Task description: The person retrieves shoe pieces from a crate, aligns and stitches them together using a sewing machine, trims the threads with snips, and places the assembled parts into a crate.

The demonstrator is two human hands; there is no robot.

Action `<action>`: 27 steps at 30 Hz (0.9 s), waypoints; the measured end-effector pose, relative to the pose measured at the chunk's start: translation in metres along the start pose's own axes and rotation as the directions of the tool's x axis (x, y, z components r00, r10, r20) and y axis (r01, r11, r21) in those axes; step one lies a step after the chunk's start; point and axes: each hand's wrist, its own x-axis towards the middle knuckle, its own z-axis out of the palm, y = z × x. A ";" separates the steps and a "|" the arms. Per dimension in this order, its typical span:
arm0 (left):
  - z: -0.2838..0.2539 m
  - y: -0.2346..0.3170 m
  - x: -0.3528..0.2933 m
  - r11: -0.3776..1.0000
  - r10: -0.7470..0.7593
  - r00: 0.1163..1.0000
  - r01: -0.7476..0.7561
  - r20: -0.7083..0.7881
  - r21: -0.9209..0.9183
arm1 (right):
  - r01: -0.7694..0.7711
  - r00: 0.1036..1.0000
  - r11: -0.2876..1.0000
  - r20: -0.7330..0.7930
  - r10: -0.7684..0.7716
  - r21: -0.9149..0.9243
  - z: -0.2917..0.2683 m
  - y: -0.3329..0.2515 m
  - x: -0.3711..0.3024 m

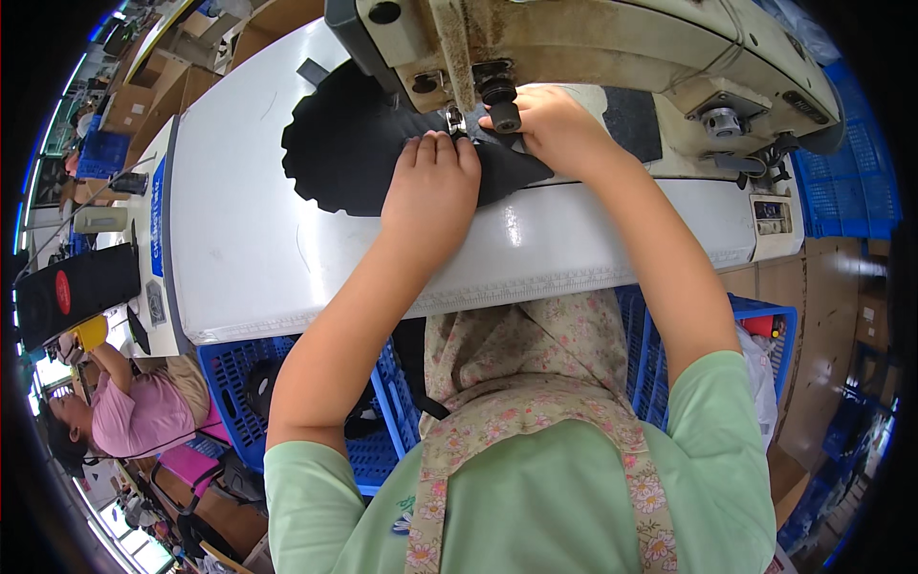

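Observation:
A black fabric piece point(335, 143) with a notched, scalloped edge lies on the white bed of a sewing machine point(612, 38). My left hand point(435, 187) presses on it from the near side, its fingers bent close together just in front of the presser foot point(455, 120). Beyond and to the right of the needle, my right hand point(559, 129) is closed at the edge of the same black fabric, thumb and fingers partly hidden behind the machine's dark knob point(503, 110). The fabric runs under the foot, and its pointed end lies below my right wrist.
Blue plastic crates point(239, 383) stand below the table's front edge, beside my lap. Another blue crate point(846, 182) is at the far right. On the left, a person in a pink shirt point(143, 416) sits at another machine. Cardboard boxes point(172, 100) stand behind the table.

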 end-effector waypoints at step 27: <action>0.003 -0.013 0.006 0.969 -0.037 0.996 0.055 0.080 -0.241 | -0.021 0.946 0.996 -0.324 -0.009 -0.087 0.042 0.018 -0.013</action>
